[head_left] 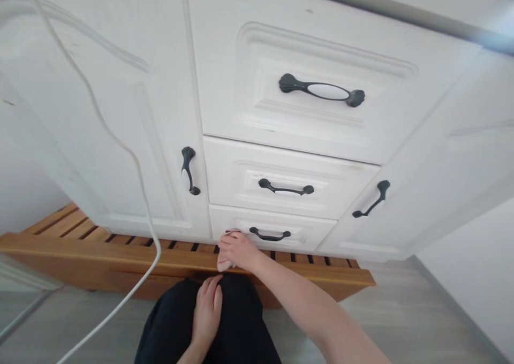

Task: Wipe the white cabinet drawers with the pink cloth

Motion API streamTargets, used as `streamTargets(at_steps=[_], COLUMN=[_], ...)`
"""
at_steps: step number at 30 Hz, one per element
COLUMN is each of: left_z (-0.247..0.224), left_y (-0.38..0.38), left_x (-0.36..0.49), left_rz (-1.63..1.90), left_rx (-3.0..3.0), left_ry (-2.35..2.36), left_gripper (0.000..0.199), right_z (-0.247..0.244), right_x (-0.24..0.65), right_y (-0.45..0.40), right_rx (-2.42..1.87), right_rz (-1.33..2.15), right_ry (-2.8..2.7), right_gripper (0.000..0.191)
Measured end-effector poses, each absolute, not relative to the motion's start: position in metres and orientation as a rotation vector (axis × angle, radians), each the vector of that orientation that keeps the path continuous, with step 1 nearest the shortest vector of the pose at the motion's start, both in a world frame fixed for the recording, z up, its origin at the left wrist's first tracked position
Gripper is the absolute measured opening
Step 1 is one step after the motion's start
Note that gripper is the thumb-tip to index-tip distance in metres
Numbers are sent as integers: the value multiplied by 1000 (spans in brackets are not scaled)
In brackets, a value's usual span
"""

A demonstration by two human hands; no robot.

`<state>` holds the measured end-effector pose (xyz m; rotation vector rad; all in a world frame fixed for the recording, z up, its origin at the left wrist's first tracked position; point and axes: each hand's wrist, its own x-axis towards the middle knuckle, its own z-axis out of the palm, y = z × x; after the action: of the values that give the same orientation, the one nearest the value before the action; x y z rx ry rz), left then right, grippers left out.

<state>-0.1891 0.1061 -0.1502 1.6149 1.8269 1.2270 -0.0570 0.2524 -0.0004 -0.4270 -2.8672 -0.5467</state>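
Cloth (224, 262) of thin pale-pink fabric sits bunched under the gripping right hand (240, 250), at the near left of the lowest white panelled drawer (225, 219), above the brown slatted wooden bench (176, 257). It looks light, limp and unbreakable, best taken by a bunched fold. The left hand (208, 306) lies loosely open on the dark trousers (244, 310).
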Motion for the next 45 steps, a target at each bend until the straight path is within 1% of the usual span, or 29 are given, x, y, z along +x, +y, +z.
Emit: streamTargets(at_steps=[4,12,19,21,23,29,31,34,39,45], left_z=[-149,-149,-154,-154,-155,-154,-154,-153,-154,-156], left_y=[103,107,106,106,107,108,107,106,107,108], left_x=[-193,-187,-187,-188,-187,-185,-186,-189,-191,-191], left_rz=[1214,1250,1265,1273,1278,1260,1248,1244,1246,1243], left_rx=[1632,1608,1592,1585,1582,1615,1628,1621,1592,1583], left_ry=[1844,1823,1830,1823,1816,1837,1847,1858,1840,1813], left_gripper=[44,44,44,42,42,45,46,48,43,45], right_z=[-11,-24,-22,-18,-13,14,26,37,42,61], right_x=[-22,83,140,142,127,29,10,5,25,57], right_y=[248,233,205,195,187,204,217,225,212,203], right_rx=[-445,-636,-910,-977,-956,-587,-562,-736,-1123,-1373], right_rz=[-572,-672,-695,-699,-697,-686,-648,-518,-303,-129], right_ry=[-2811,-2707,-2466,-2385,-2361,-2349,-2419,-2515,-2502,-2434], right_gripper=[14,25,20,18,17,16,14,19,32,37])
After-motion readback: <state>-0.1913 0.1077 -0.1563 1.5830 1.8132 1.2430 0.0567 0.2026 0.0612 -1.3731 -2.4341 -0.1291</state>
